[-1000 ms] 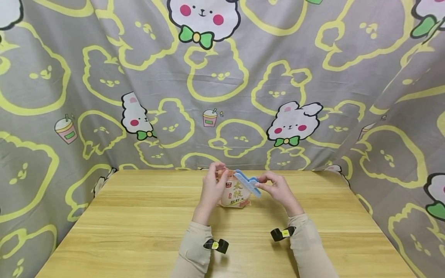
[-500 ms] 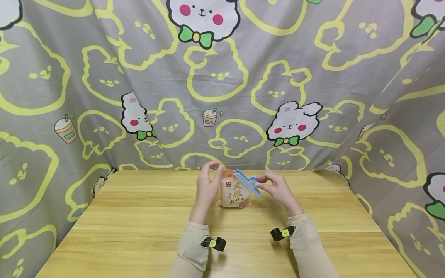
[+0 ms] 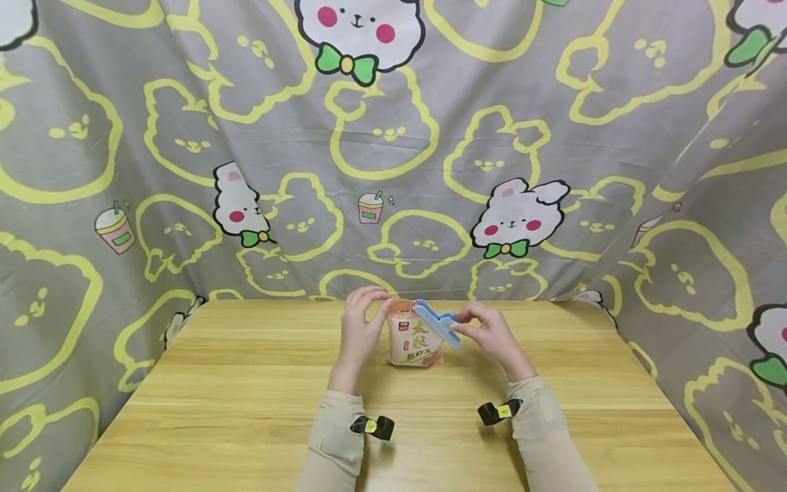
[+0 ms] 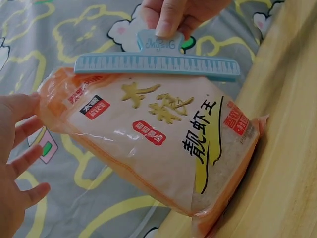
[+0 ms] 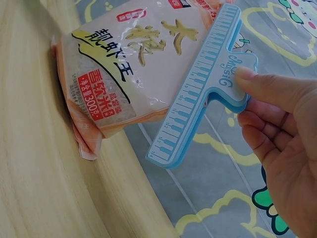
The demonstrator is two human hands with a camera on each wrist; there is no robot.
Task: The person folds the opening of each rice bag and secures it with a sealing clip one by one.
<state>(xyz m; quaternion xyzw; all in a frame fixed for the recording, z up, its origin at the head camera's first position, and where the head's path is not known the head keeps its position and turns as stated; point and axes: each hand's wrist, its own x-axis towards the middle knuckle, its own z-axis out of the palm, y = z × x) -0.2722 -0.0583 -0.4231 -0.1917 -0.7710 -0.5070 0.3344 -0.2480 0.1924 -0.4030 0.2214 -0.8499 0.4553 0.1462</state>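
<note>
A small clear-and-orange bag of rice [image 3: 413,338] stands upright near the back of the table. Along its upper right side slants a blue bag clip [image 3: 438,322] printed with piano keys. My right hand [image 3: 490,335] pinches the clip's handle between thumb and fingers, plain in the right wrist view. To the bag's left is my left hand [image 3: 363,328], fingers spread. In the left wrist view a fingertip of it [image 4: 34,99] is at the bag's orange top corner; whether it touches I cannot tell. How much of the bag lies within the clip is hidden.
A wooden table [image 3: 246,410] spans the lower view. Behind and on both sides hangs a grey curtain [image 3: 283,137] with yellow outlines and white rabbits. A black wrist camera [image 3: 381,428] is strapped to the left sleeve, another wrist camera [image 3: 490,413] to the right.
My left hand has let go of the bag's top and moved left, its fingers spreading. The orange top now shows. The right hand and clip have barely moved.
</note>
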